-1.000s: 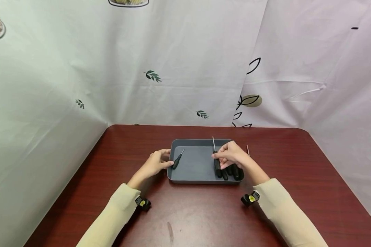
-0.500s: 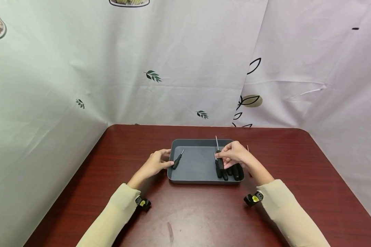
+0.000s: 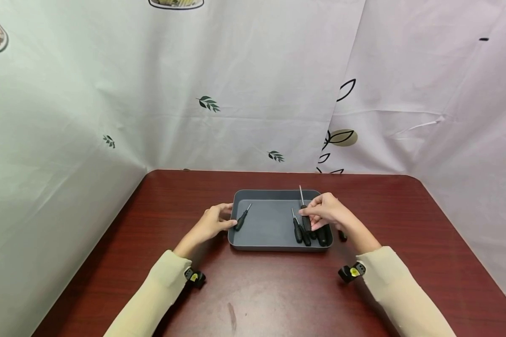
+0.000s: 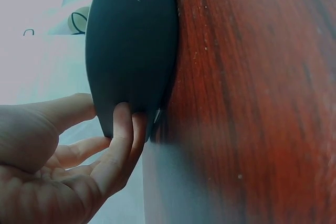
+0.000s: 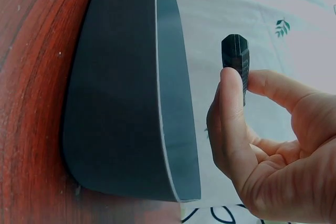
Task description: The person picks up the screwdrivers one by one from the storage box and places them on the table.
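Note:
My right hand (image 3: 326, 210) pinches a black-handled screwdriver (image 3: 306, 223) by its handle, above the right part of a grey tray (image 3: 265, 229). Its thin metal shaft points to the back; in the right wrist view the handle's butt end (image 5: 234, 48) shows between thumb and fingers. With thumb and fingers my left hand (image 3: 212, 220) grips the tray's left side, and in the left wrist view its fingers press the outer wall (image 4: 131, 40). A small screwdriver (image 3: 241, 220) lies alone at the tray's left. Near the right hand lie a slim screwdriver (image 3: 297, 231) and several other black handles (image 3: 322, 236), partly hidden.
A black handle (image 3: 342, 235) lies on the brown table (image 3: 278, 290) just right of the tray, partly behind the right wrist. White printed cloth (image 3: 253, 131) hangs behind and at both sides of the table.
My right hand has moved a little to the right with the screwdriver, uncovering the slim screwdrivers in the tray. The left hand and tray have stayed put.

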`<action>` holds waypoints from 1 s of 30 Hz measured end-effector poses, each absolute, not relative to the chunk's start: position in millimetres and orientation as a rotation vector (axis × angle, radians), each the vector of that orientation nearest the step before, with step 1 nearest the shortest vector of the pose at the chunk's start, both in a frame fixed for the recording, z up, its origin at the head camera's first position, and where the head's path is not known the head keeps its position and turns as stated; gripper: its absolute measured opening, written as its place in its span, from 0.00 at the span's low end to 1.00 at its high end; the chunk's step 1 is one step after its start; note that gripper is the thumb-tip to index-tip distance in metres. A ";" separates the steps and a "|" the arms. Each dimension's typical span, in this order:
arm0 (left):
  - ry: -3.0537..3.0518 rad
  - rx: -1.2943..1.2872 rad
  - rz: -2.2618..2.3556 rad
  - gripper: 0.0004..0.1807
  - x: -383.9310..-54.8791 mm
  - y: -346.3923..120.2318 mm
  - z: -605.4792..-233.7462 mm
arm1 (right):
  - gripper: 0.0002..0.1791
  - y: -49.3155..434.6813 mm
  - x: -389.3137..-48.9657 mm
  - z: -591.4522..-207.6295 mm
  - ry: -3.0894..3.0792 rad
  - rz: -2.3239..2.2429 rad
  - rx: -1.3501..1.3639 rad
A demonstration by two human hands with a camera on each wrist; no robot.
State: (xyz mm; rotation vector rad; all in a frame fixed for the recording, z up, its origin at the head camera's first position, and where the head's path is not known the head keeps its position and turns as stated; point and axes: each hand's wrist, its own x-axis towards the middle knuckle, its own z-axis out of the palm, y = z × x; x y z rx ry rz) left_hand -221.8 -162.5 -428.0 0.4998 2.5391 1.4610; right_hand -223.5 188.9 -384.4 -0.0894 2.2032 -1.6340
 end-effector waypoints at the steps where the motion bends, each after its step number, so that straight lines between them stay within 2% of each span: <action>1: 2.539 0.499 1.460 0.32 -221.7 -162.7 -427.8 | 0.14 189.3 -223.0 -384.0 2.201 -1.635 -0.092; 30: 2.536 0.488 1.457 0.32 -221.9 -162.3 -426.8 | 0.12 215.0 -219.6 -385.6 2.263 -1.617 -0.103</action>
